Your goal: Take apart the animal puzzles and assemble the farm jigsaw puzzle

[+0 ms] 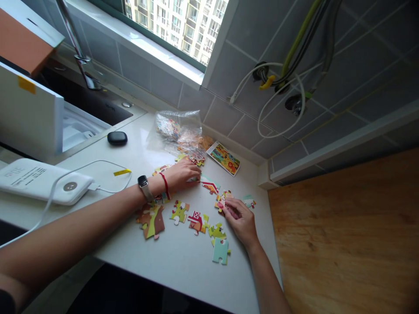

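Observation:
Over the far group of jigsaw pieces, my left hand [184, 174] has its thumb and fingers closed around a pale puzzle piece [195, 178], mostly hidden. A piece with a red roof [210, 186] lies just right of its fingertips. My right hand [241, 219] pinches a pink and yellow puzzle piece [221, 205] at the table surface. Beyond it lies a light blue piece [249, 201]. Nearer to me are a joined brown and green section [152, 221], a green piece [180, 212], a red barn piece [197, 221] and a teal piece [221, 250].
A clear plastic bag [178, 128] with more pieces stands by the wall, beside a colourful picture card [224, 158]. On the left are a black case [117, 138], a white power bank [42, 181] with a cable, and a sink [98, 102]. Wood surface [343, 235] lies right.

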A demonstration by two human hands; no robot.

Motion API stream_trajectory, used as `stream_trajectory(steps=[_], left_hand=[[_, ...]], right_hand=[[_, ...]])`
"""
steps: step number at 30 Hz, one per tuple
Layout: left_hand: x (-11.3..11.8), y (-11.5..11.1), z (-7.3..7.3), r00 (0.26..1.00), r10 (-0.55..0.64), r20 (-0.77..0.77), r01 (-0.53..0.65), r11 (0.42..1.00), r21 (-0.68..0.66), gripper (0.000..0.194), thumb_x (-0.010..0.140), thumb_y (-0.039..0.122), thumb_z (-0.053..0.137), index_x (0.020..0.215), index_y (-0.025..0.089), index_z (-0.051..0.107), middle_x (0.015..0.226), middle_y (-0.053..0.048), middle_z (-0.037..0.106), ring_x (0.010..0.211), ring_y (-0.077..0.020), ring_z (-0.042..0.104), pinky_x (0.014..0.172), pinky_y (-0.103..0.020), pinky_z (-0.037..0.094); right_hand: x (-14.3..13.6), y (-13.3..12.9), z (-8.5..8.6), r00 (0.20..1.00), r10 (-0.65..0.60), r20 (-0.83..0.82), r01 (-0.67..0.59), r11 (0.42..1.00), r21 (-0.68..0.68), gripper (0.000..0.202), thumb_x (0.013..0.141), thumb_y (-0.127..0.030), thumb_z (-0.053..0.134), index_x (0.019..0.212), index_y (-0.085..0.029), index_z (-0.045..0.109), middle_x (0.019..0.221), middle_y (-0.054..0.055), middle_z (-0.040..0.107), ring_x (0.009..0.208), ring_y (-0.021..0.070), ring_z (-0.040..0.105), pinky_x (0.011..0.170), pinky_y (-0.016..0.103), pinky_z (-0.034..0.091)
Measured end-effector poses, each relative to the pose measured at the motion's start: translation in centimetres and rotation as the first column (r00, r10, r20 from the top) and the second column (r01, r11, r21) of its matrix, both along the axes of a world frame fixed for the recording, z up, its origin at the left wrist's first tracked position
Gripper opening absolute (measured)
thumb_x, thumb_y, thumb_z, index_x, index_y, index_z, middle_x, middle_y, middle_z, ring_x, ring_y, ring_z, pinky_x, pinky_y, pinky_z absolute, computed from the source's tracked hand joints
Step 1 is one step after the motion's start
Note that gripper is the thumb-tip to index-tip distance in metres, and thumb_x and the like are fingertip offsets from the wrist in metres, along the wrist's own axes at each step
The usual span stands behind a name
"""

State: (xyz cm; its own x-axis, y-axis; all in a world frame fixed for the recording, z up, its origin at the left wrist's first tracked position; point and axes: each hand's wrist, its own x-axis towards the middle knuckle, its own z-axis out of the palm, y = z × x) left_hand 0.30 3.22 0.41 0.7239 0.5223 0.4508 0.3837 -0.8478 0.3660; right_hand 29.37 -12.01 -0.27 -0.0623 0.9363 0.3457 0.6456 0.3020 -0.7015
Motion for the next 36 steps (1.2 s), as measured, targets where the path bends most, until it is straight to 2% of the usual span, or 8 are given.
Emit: stream_trajectory(steps=[6,11,17,20,23,27,32,36], left_hand=[[0.5,-1.1,0.3,0.991,-0.137,-0.001,0.137,0.99,-0.03,0.027,0.09,0.027,0.072,0.117,0.029,0.075,0.132,-0.007,0.071,0.123,-0.0273,0.064,0.108,-0.047,0.049],[0.9,-1.9,-0.3,0.969,-0.246,0.04,0.248,0.965,-0.086,0.026,0.091,0.021,0.069,0.112,0.033,0.077,0.129,-0.002,0.074,0.123,-0.0249,0.066,0.107,-0.043,0.053],[0.7,-1.9,-0.9,0.972,-0.236,-0.014,0.233,0.966,-0.115,0.029,0.095,0.027,0.066,0.121,0.033,0.075,0.143,-0.002,0.067,0.133,-0.0285,0.061,0.112,-0.046,0.049],[0.8,-2.1,-0.9,0.966,-0.25,-0.071,0.24,0.963,-0.121,0.035,0.095,0.03,0.066,0.13,0.033,0.07,0.15,-0.003,0.061,0.141,-0.0313,0.054,0.117,-0.049,0.042],[1.3,-2.7,-1.1,0.965,-0.237,-0.111,0.223,0.967,-0.124,0.041,0.096,0.034,0.065,0.137,0.031,0.066,0.156,-0.005,0.055,0.146,-0.0345,0.048,0.119,-0.053,0.037],[2.5,-3.5,-1.6,0.972,-0.184,-0.146,0.167,0.978,-0.121,0.045,0.098,0.037,0.063,0.142,0.026,0.062,0.158,-0.01,0.051,0.148,-0.0383,0.043,0.121,-0.06,0.03],[3.5,-3.7,-1.7,0.975,-0.129,-0.182,0.113,0.989,-0.096,0.049,0.099,0.041,0.063,0.145,0.024,0.059,0.158,-0.012,0.051,0.15,-0.0413,0.041,0.122,-0.062,0.029],[2.9,-2.7,-0.9,0.981,-0.123,-0.151,0.116,0.992,-0.054,0.037,0.1,0.028,0.061,0.137,0.025,0.065,0.156,-0.011,0.054,0.148,-0.0372,0.044,0.121,-0.056,0.035]], right_hand=[[-0.5,0.2,0.2,0.997,0.073,0.007,-0.073,0.997,0.01,0.017,0.092,-0.029,0.072,0.108,-0.025,0.077,0.109,0.01,0.078,0.104,0.025,0.074,0.093,0.042,0.062],[0.2,-0.3,-0.2,0.999,-0.019,-0.051,0.022,0.998,0.054,0.016,0.094,-0.033,0.07,0.107,-0.025,0.076,0.112,0.011,0.077,0.11,0.0265,0.073,0.098,0.047,0.06],[4.6,-1.8,-0.1,0.969,-0.229,-0.092,0.238,0.966,0.098,0.023,0.094,-0.038,0.07,0.109,-0.022,0.075,0.116,0.013,0.073,0.111,0.0275,0.071,0.101,0.05,0.059],[7.2,-3.2,-0.5,0.94,-0.341,-0.012,0.341,0.937,0.077,0.025,0.093,-0.04,0.071,0.11,-0.021,0.075,0.113,0.014,0.073,0.106,0.0285,0.072,0.096,0.051,0.061],[8.4,-4.3,-1.1,0.933,-0.344,0.106,0.34,0.939,0.055,0.027,0.093,-0.041,0.07,0.11,-0.021,0.077,0.116,0.015,0.074,0.112,0.0322,0.071,0.101,0.058,0.057],[6.6,-4.2,-1.1,0.945,-0.282,0.166,0.27,0.958,0.093,0.029,0.096,-0.037,0.065,0.118,-0.021,0.076,0.142,0.017,0.064,0.145,0.0358,0.05,0.117,0.065,0.043],[2.2,-2.7,-0.3,0.967,0.039,0.254,-0.002,0.99,-0.144,0.044,0.097,-0.038,0.067,0.14,-0.028,0.067,0.158,0.012,0.052,0.151,0.0339,0.043,0.121,0.064,0.038],[0.7,-3.0,-0.4,0.961,0.125,0.247,-0.062,0.967,-0.247,0.046,0.103,-0.039,0.057,0.147,-0.029,0.06,0.165,0.01,0.041,0.155,0.0312,0.036,0.124,0.06,0.035]])
